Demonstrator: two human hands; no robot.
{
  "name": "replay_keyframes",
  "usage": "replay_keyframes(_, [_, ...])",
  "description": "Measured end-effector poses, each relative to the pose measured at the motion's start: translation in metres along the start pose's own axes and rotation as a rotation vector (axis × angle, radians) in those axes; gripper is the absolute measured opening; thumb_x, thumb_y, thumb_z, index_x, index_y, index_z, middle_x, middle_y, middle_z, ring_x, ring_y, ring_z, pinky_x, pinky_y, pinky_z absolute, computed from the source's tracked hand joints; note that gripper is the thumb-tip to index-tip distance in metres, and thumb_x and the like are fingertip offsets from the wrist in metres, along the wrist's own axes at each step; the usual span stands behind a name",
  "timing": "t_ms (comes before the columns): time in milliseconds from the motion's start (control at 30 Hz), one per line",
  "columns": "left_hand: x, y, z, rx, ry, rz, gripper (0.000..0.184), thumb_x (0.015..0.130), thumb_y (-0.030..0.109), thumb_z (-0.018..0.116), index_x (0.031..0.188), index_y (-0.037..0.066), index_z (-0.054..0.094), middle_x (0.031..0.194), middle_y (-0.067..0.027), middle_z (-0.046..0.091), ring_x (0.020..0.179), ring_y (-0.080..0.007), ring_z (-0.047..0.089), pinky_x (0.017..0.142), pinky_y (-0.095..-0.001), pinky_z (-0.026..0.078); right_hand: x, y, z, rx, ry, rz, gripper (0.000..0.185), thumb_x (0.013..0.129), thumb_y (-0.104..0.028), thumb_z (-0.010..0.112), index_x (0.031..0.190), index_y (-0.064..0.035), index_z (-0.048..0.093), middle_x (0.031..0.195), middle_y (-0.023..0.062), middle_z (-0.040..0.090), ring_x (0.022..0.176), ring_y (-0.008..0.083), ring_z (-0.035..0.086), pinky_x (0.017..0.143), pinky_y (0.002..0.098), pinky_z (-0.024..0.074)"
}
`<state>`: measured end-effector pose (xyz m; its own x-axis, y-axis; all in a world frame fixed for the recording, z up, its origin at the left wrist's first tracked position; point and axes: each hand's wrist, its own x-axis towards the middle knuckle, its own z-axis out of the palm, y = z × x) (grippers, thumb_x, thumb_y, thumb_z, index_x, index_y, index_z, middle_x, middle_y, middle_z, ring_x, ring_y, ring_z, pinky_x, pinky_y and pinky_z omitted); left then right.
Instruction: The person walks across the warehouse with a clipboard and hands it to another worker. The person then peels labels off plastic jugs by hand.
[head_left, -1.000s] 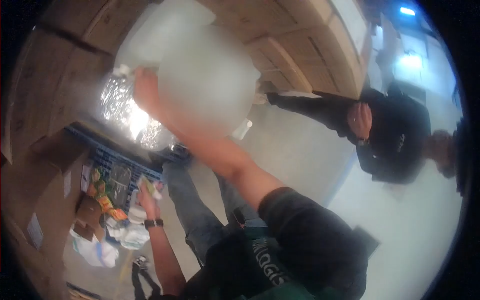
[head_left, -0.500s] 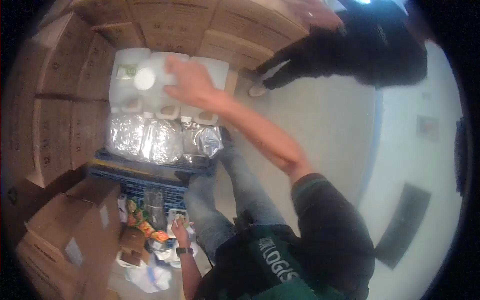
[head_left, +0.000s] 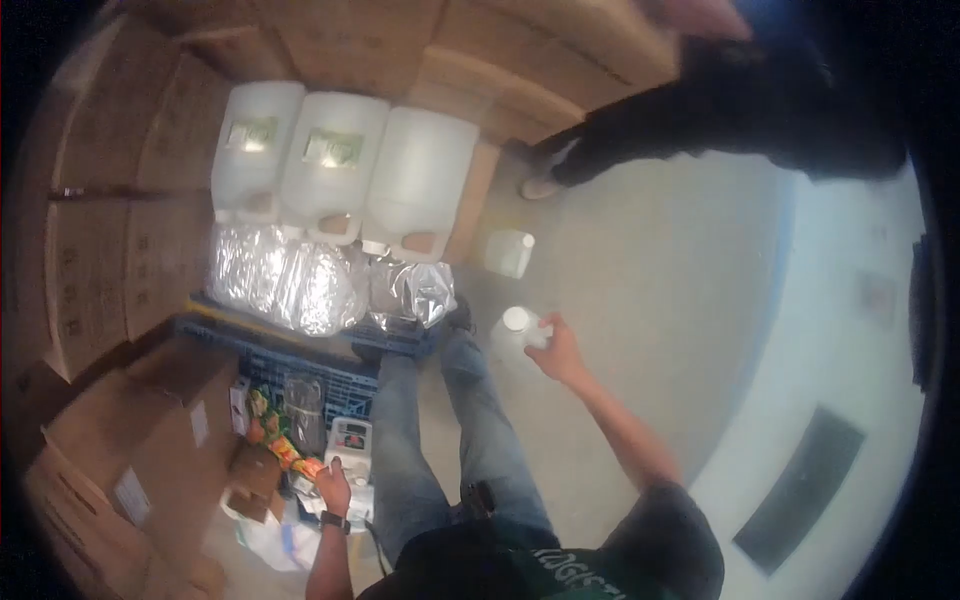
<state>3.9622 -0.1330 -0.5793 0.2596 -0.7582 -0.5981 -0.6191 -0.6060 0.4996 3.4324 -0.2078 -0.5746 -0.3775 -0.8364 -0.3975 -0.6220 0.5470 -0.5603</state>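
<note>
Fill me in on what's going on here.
A person's right hand holds a white-capped jug over the floor. The left hand is low down, near a light-coloured device and some orange packets; whether it grips anything is hard to tell. Three large translucent jugs sit in a row by shiny silvery packs, and another jug is apart from the row. Someone in dark clothing is nearby.

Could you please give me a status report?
Right hand holding translucent white-capped plastic jug. Left hand beside boxy white device, grip unclear. Second pale plastic jug nearby, possible obstacle.
</note>
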Motion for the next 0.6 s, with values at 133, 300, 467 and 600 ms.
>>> replay_keyframes(133, [-0.021, -0.002, 0.02, 0.097, -0.08, -0.148, 0.044, 0.093, 0.025, 0.055, 0.067, -0.01, 0.055, 0.056, -0.0134, 0.055, 0.055, -0.0229, 0.05, 0.058, -0.0434, 0.039, 0.037, 0.108, 0.077, 0.006, 0.043, 0.084, 0.046, 0.074, -0.01, 0.075, 0.108, -0.0035, 0.044, 0.078, 0.0122, 0.058, 0.063, 0.0194, 0.058, 0.056, 0.0358, 0.0479])
replay_keyframes(300, [-0.038, -0.008, 0.048, 0.03, -0.115, -0.267, 0.04, 0.096, 0.022, 0.052, 0.068, -0.007, 0.055, 0.054, -0.0027, 0.048, 0.051, -0.0105, 0.042, 0.048, -0.0337, 0.034, 0.114, 0.16, 0.142, 0.618, 0.063, 0.653, 0.032, 0.082, -0.012, 0.071, 0.103, -0.003, 0.05, 0.073, 0.0064, 0.058, 0.06, 0.0133, 0.056, 0.051, 0.031, 0.0473])
replay_keyframes(467, [-0.047, -0.001, 0.05, 0.046, -0.123, -0.365, 0.039, 0.097, 0.022, 0.05, 0.072, -0.005, 0.061, 0.055, -0.003, 0.053, 0.051, -0.0109, 0.049, 0.05, -0.0317, 0.037, 0.213, 0.201, 0.208, 0.772, 0.012, 0.473, 0.027, 0.085, -0.011, 0.068, 0.105, 0.0011, 0.053, 0.074, 0.0063, 0.06, 0.06, 0.0159, 0.058, 0.05, 0.0319, 0.0474])
replay_keyframes(600, [-0.061, -0.006, 0.051, 0.222, -0.095, -0.216, 0.033, 0.096, 0.022, 0.051, 0.087, -0.003, 0.071, 0.059, -0.0077, 0.063, 0.055, -0.013, 0.059, 0.055, -0.0302, 0.045, 0.281, 0.254, 0.304, 0.488, 0.181, 0.444, 0.056, 0.082, -0.019, 0.075, 0.118, 0.0054, 0.04, 0.09, 0.0172, 0.06, 0.074, 0.0278, 0.062, 0.065, 0.0394, 0.0509])
